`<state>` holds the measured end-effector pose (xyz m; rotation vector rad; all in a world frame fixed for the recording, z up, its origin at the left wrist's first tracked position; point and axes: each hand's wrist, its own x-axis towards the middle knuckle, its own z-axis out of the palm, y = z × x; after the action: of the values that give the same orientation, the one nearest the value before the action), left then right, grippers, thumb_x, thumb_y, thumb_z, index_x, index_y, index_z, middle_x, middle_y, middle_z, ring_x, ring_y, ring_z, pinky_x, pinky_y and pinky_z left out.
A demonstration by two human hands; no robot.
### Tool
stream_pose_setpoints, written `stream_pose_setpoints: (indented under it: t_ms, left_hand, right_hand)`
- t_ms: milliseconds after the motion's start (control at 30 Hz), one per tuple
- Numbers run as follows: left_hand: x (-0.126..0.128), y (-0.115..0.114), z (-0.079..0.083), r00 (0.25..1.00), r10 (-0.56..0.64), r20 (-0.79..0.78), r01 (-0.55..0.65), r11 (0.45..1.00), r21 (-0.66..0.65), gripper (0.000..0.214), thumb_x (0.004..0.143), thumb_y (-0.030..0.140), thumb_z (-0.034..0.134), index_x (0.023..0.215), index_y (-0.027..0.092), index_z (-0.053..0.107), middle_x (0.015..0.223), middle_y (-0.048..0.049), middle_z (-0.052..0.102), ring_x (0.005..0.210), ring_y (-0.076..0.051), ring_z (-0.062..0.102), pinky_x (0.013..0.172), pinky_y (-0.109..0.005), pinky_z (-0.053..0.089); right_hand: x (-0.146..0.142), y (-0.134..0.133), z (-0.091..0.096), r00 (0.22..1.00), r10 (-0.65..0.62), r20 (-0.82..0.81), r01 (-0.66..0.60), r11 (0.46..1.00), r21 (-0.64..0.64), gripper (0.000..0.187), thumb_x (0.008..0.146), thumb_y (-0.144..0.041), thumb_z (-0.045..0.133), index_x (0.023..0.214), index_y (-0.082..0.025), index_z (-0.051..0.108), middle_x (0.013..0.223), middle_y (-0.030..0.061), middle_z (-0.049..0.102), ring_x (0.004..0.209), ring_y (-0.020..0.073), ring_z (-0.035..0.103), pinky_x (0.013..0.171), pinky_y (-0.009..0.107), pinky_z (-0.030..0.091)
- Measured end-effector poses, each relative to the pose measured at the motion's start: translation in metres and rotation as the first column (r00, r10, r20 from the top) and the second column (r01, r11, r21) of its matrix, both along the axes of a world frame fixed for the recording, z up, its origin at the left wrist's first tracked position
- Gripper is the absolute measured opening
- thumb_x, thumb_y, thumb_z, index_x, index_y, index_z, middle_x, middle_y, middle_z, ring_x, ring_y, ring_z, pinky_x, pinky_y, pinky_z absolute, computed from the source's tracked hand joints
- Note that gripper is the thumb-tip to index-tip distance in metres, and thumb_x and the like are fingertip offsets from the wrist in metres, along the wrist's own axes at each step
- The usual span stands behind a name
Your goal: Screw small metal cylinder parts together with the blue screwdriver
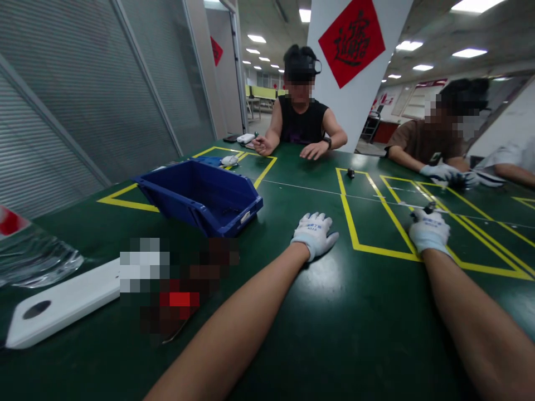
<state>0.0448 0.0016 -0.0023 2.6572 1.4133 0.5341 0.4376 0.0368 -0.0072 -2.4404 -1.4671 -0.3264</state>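
My left hand (314, 235), in a white glove with blue print, lies palm down on the green table (334, 334). Its fingers are stretched out, the thumb stands apart, and nothing shows in it. Further right, my right hand (430, 231), gloved the same way, is closed around a small dark part (429, 208) whose top sticks out past the fingers. The part's exact kind is hidden by the glove. This hand is over the yellow tape lines (388, 253). Left of my left hand stands a blue plastic bin (200, 192) with a few tiny dark bits inside.
A small black piece (350, 174) sits inside a taped rectangle. At left are a white device (71, 301), clear plastic wrapping (37, 256) and a blurred-out dark red item (184, 301). One person (303, 117) sits opposite; another gloved person (430, 139) works at right.
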Motion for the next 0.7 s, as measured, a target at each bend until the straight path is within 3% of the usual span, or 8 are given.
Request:
stream_pose_setpoints:
  t_ms: [33,100,233,333,400,533,600,700]
  left_hand:
    - [-0.002,-0.005,0.0,1.0,0.002,0.002,-0.002,1.0,-0.004,0.056,0.087,0.059,0.035,0.124,0.021,0.053,0.136,-0.0106,0.048,0.129,-0.028,0.039,0.109,-0.045,0.024]
    - [-0.007,-0.02,0.001,1.0,0.001,0.01,-0.001,1.0,-0.004,0.056,0.087,0.059,0.035,0.125,0.02,0.053,0.136,-0.0115,0.048,0.129,-0.029,0.039,0.109,-0.045,0.024]
    - [-0.021,-0.06,0.007,0.999,-0.022,0.027,0.022,1.0,-0.019,0.058,0.088,0.058,0.034,0.128,0.021,0.051,0.137,-0.011,0.048,0.131,-0.028,0.037,0.11,-0.044,0.022]
    - [-0.028,-0.084,0.014,0.998,-0.035,0.055,0.038,0.998,-0.046,0.063,0.088,0.061,0.034,0.136,0.021,0.042,0.139,-0.0102,0.047,0.131,-0.027,0.038,0.111,-0.042,0.021]
    - [-0.029,-0.09,0.018,0.995,-0.039,0.095,0.045,0.997,-0.057,0.07,0.087,0.063,0.034,0.142,0.019,0.035,0.138,-0.0114,0.048,0.129,-0.027,0.04,0.111,-0.042,0.021]
    - [-0.032,-0.092,0.02,0.967,-0.052,0.251,0.08,0.991,-0.103,0.074,0.088,0.061,0.034,0.146,0.015,0.027,0.138,-0.0137,0.047,0.126,-0.026,0.044,0.108,-0.039,0.031]
    - [-0.037,-0.094,0.02,0.932,-0.034,0.361,0.087,0.987,-0.133,0.068,0.09,0.056,0.035,0.145,0.016,0.029,0.139,-0.0127,0.046,0.126,-0.023,0.046,0.105,-0.035,0.036]
    - [-0.05,-0.101,0.02,0.879,0.06,0.474,0.035,0.981,-0.189,0.062,0.088,0.052,0.044,0.141,0.02,0.037,0.136,-0.0101,0.051,0.122,-0.022,0.05,0.102,-0.035,0.04]
  right_hand:
    - [0.018,-0.02,-0.001,0.995,-0.098,-0.012,0.097,0.993,-0.066,0.042,0.078,-0.029,0.057,0.12,-0.023,0.062,0.113,0.0253,0.049,0.103,0.0391,0.052,0.073,0.047,0.04]
    - [0.041,-0.059,-0.002,0.985,-0.167,-0.038,0.158,0.974,-0.165,0.046,0.078,-0.029,0.057,0.125,-0.029,0.058,0.119,0.0236,0.048,0.107,0.0391,0.052,0.073,0.045,0.04]
    - [0.031,-0.117,-0.003,1.0,-0.001,-0.02,-0.002,0.989,-0.149,0.043,0.082,-0.028,0.052,0.125,-0.031,0.058,0.123,0.0197,0.049,0.107,0.0342,0.053,0.078,0.041,0.042]
    - [-0.023,-0.134,-0.002,0.981,0.194,0.018,-0.192,0.979,-0.061,0.039,0.084,-0.026,0.049,0.121,-0.029,0.062,0.119,0.0153,0.053,0.101,0.0286,0.055,0.081,0.039,0.044]
    - [-0.074,-0.136,-0.001,0.941,0.338,0.017,-0.338,0.941,-0.011,0.039,0.083,-0.02,0.047,0.118,-0.028,0.064,0.115,0.0129,0.055,0.098,0.025,0.056,0.081,0.037,0.046]
    - [-0.186,-0.132,-0.002,0.729,0.685,0.013,-0.684,0.727,0.055,0.047,0.079,-0.009,0.046,0.118,-0.029,0.064,0.118,0.0097,0.056,0.104,0.0229,0.054,0.091,0.036,0.044]
    - [-0.232,-0.132,-0.003,0.624,0.781,-0.022,-0.778,0.623,0.082,0.051,0.08,-0.012,0.047,0.127,-0.027,0.057,0.127,0.0101,0.053,0.114,0.0249,0.051,0.097,0.038,0.041]
    - [-0.271,-0.134,0.002,0.581,0.799,-0.155,-0.784,0.6,0.16,0.068,0.077,-0.012,0.049,0.144,-0.02,0.036,0.129,0.0127,0.054,0.117,0.0247,0.05,0.1,0.039,0.041]
